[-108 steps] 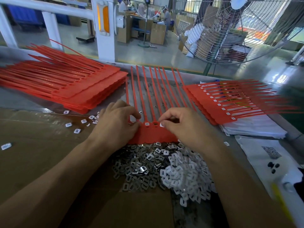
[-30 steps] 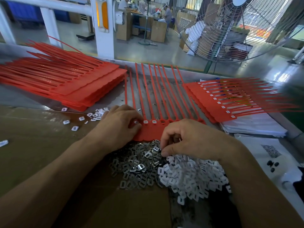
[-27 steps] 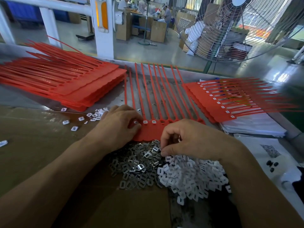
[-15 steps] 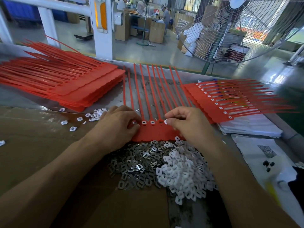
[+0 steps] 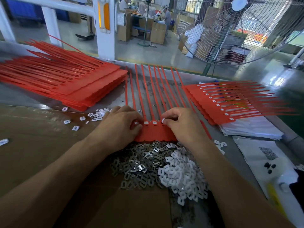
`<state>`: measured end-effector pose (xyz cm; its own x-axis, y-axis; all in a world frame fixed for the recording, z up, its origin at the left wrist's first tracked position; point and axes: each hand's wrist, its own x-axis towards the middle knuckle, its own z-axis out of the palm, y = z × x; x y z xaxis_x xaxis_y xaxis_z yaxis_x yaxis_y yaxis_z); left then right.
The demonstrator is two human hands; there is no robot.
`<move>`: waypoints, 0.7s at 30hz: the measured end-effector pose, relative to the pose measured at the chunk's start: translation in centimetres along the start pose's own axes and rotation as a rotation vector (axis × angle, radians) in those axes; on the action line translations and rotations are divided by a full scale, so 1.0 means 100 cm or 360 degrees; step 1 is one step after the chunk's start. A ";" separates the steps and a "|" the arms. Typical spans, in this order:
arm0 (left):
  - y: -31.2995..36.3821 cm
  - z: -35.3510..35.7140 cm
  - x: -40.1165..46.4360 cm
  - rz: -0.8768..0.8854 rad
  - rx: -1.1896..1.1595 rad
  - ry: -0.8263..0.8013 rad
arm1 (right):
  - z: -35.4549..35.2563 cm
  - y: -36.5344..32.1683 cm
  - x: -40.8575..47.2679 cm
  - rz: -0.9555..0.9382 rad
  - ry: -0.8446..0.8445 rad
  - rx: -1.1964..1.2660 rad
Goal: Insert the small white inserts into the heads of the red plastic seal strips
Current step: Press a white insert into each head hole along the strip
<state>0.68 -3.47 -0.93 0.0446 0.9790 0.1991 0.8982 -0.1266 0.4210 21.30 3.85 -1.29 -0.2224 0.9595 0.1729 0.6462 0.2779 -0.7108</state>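
At the far left of the table (image 5: 19, 99) lies a thick stack of red seal strips (image 5: 69, 83), and some loose white inserts (image 5: 97, 114) lie near it. In the middle, the left hand (image 5: 120, 129) presses its curled fingers on the left end of the red strip sheet (image 5: 154, 130), whose heads already carry three white inserts. The right hand (image 5: 182, 125) pinches one white insert (image 5: 163, 120) between thumb and forefinger at the next head, behind the insert pile (image 5: 179, 175); filled strips (image 5: 218, 102) lie toward the right edge.

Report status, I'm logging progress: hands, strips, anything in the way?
Left hand pinning the strips. Right hand pinching a white insert at the fourth head; three heads filled. Nothing in the way.
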 end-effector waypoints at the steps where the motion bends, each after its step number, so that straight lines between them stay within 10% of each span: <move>1: 0.000 0.000 0.000 -0.0002 0.0002 -0.0005 | 0.000 0.000 0.000 0.0007 -0.0005 -0.0002; 21: 0.000 -0.001 0.000 0.0005 0.0005 -0.0018 | -0.008 0.002 -0.015 -0.0135 -0.0058 -0.0222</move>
<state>0.62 -3.49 -0.90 0.0527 0.9803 0.1903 0.8993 -0.1294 0.4178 22.35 2.48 -1.12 -0.3049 0.9308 0.2015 0.7188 0.3637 -0.5925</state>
